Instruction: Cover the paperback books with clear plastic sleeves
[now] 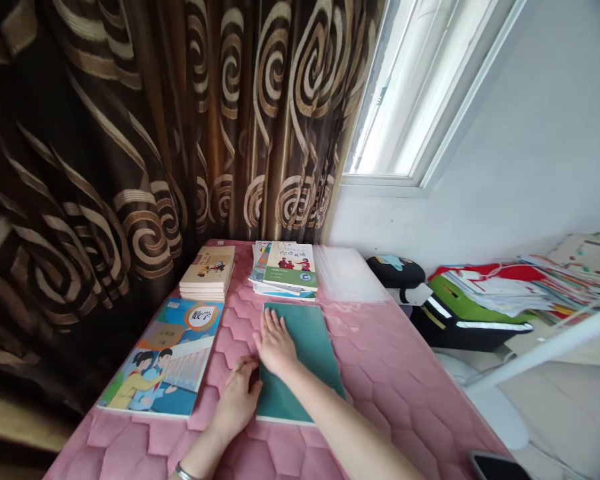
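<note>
A dark green book [313, 353] lies flat before me on the pink quilted surface. My right hand [277, 343] rests palm down on its upper left part, fingers stretched out. At the book's left edge is my left hand [237, 397], its fingers curled in and closed against the edge; the fingertips are partly hidden. Left of my hands lies a blue mathematics textbook [180, 357] with two cartoon figures on the cover.
Behind the textbook stands a stack of tan books [207, 273]. A pile of books [290, 270] sits beyond the green book, with clear plastic covers [350, 273] to its right. A phone-like dark object [497, 467] is at the lower right, near a white slanted pole [540, 353].
</note>
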`<state>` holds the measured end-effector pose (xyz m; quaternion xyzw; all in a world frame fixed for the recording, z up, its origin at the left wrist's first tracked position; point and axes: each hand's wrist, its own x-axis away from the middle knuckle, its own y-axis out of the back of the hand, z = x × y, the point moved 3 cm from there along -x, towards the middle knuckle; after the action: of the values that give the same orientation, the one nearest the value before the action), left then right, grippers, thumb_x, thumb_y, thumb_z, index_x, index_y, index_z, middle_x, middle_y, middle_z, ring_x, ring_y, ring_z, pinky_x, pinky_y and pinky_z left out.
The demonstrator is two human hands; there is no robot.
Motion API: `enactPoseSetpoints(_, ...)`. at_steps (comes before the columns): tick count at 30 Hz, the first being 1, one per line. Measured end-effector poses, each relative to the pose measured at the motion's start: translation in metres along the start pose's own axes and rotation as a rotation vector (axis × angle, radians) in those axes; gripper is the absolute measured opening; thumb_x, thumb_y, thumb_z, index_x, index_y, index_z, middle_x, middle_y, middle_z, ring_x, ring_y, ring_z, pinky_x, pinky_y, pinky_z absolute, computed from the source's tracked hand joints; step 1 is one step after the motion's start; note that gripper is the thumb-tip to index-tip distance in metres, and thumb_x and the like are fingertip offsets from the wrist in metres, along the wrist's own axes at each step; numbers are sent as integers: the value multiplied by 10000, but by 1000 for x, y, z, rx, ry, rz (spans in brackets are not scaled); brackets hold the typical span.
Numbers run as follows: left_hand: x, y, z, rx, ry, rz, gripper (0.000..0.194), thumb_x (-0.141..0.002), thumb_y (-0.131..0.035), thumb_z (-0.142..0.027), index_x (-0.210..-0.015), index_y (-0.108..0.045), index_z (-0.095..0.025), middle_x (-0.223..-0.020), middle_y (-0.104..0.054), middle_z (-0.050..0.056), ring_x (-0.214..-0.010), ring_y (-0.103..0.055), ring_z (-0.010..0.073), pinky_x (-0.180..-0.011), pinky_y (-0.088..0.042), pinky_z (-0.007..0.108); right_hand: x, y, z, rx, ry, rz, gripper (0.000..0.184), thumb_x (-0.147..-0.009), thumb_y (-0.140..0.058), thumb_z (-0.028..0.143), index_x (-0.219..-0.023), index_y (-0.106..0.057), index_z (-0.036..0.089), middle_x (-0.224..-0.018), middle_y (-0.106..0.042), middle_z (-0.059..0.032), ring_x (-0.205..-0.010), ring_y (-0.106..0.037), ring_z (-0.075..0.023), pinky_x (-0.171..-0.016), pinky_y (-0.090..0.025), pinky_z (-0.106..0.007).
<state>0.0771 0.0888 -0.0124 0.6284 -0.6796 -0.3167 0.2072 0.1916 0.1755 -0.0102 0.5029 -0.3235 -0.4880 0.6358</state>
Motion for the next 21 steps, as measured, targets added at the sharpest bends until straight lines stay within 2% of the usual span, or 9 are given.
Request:
enactPoseSetpoints(3, -2, -1, 1, 3, -55, -5, 382, -720, -472, -84, -1047, -655, -156, -1159, -637, 118, -1097, -608, 223, -1001, -462, 380, 39, -7, 13, -47, 38, -54, 610, -1004, -194, 403, -1486, -269, 36, -1558, -176, -155, -1456, -146, -261, -1187, -163, -455)
enactPoseSetpoints(6, -3, -1, 4, 24, -101, -3, 348, -745, -488, -142, -1050, -655, -160, -1137, -641, 122, -1071, -620, 228, -980, -482, 389, 75, -6, 9, -56, 47, -86, 609, -1004, -218, 415, -1485, -274, 46, -1557, -172, -145, -1452, -166, -256, -1188, -188, -448)
enactPoseSetpoints(10, -4, 0, 8, 33, -99, -11, 324, -762, -510, -228, -1034, -666, -150, -1121, -643, 136, -1049, -636, 245, -946, -509, 409, 116, 6, -20, -22, 34, -84, 622, -999, -228, 464, -1494, -266, 90, -1565, -142, -105, -1454, -155, -238, -1197, -189, -428)
enactPoseSetpoints(13, -5, 1, 8, 37, -82, -16, 320, -761, -508, -237, -1026, -672, -165, -1120, -651, 124, -1045, -641, 243, -946, -513, 410, 139, 17, -50, 21, -60, -54, 634, -993, -214, 490, -1502, -249, 115, -1565, -132, -88, -1453, -149, -252, -1191, -204, -463)
enactPoseSetpoints(15, -5, 0, 8, 33, -73, -12, 320, -759, -507, -238, -1022, -674, -165, -1129, -650, 123, -1045, -644, 242, -948, -513, 408, 147, 22, -62, 39, -118, -8, 641, -993, -200, 484, -1497, -254, 92, -1562, -129, -103, -1452, -145, -266, -1190, -195, -483)
enactPoseSetpoints(17, -6, -2, 9, 23, -68, -12, 321, -752, -505, -233, -1015, -676, -162, -1131, -650, 126, -1042, -648, 245, -948, -513, 413, 148, 23, -63, 46, -134, 41, 650, -992, -216, 469, -1485, -272, 50, -1557, -133, -134, -1452, -133, -282, -1196, -164, -486)
enactPoseSetpoints(19, -7, -4, 11, 13, -67, -23, 315, -739, -508, -219, -998, -680, -169, -1120, -656, 121, -1035, -653, 247, -948, -512, 418, 141, 23, -54, 32, -57, 53, 639, -992, -243, 452, -1486, -275, 49, -1561, -124, -135, -1456, -120, -283, -1203, -139, -468)
enactPoseSetpoints(21, -8, -5, 11, 5, -72, -32, 302, -724, -517, -205, -974, -685, -180, -1105, -663, 114, -1032, -653, 246, -951, -510, 412, 125, 21, -40, 3, 114, 52, 617, -994, -262, 436, -1505, -242, 91, -1574, -104, -104, -1461, -114, -257, -1207, -138, -432)
